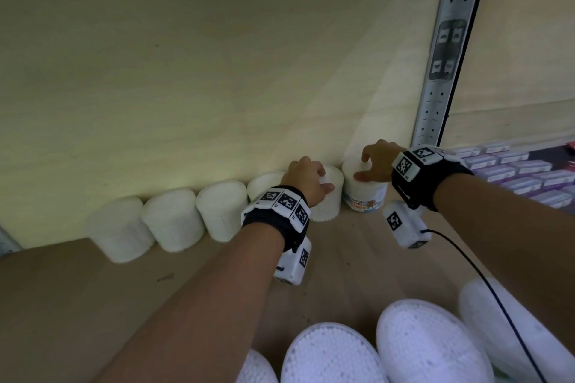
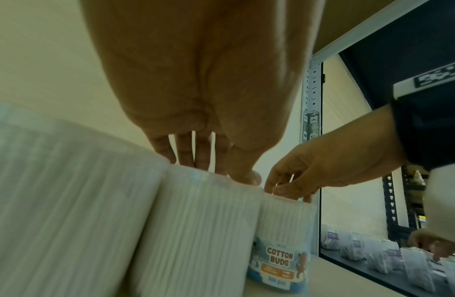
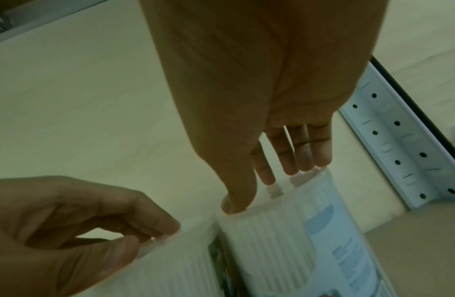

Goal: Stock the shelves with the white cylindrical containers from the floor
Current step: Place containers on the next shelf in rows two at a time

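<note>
Several white cylindrical containers (image 1: pixel 171 224) stand in a row along the back wall of a wooden shelf (image 1: pixel 93 289). My left hand (image 1: pixel 320 180) grips the top of one plain white container (image 1: pixel 329 205) from above, fingers behind the rim and thumb in front; the left wrist view shows this hand (image 2: pixel 216 170) on that container (image 2: pixel 201 231). Just to its right, my right hand (image 1: pixel 368 165) grips the top of the end container (image 1: pixel 364 193), labelled "Cotton Buds" (image 2: pixel 285 231). Both stand upright, side by side. The right wrist view shows my right hand (image 3: pixel 259 191) on its container (image 3: pixel 285 241).
A perforated metal upright (image 1: pixel 448 50) stands right behind the end container. Beyond it, the neighbouring shelf holds several purple boxes (image 1: pixel 522 174). More white containers (image 1: pixel 333 354) fill the near foreground. A black cable (image 1: pixel 485 283) trails from my right wrist.
</note>
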`<state>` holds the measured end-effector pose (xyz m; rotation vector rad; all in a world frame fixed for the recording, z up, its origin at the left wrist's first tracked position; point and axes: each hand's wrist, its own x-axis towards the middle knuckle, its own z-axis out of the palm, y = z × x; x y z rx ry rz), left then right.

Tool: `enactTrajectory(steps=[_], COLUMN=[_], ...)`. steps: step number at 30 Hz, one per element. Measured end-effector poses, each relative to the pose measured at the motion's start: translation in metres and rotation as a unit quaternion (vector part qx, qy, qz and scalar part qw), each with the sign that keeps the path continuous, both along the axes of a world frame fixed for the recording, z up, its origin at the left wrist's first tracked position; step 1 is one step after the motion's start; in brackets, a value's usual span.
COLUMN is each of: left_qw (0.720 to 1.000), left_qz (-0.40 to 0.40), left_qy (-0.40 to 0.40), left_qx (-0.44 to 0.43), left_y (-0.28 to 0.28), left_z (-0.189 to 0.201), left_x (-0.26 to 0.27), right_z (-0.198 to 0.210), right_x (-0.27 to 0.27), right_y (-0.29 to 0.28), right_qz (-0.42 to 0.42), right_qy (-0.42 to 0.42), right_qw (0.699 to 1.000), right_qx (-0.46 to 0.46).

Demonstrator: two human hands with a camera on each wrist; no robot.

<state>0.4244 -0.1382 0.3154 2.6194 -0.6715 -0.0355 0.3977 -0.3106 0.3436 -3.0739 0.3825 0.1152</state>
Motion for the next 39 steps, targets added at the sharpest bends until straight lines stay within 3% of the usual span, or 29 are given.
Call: enactTrajectory(steps=[19, 31, 39], left_qw=[1.0, 0.999, 0.994], left_qz=[0.001, -0.009, -0.079], left_qy=[0.003, 0.003, 0.052], left_qx=[0.0, 0.039, 0.061], left_y=[0.0, -0.003, 0.004], left_z=[0.001, 0.006, 0.023], left_x=[-0.003, -0.003, -0.002], right_z=[0.012, 0.006, 0.004], right_x=[0.0, 0.004, 0.01], right_y=[-0.004, -0.012, -0.013], right_qz=[0.084, 0.104, 0.104], right_qy=[0.045, 0.032, 0.033], right_qw=[0.995, 0.994, 0.994], right_qx=[-0.004, 0.005, 0.017])
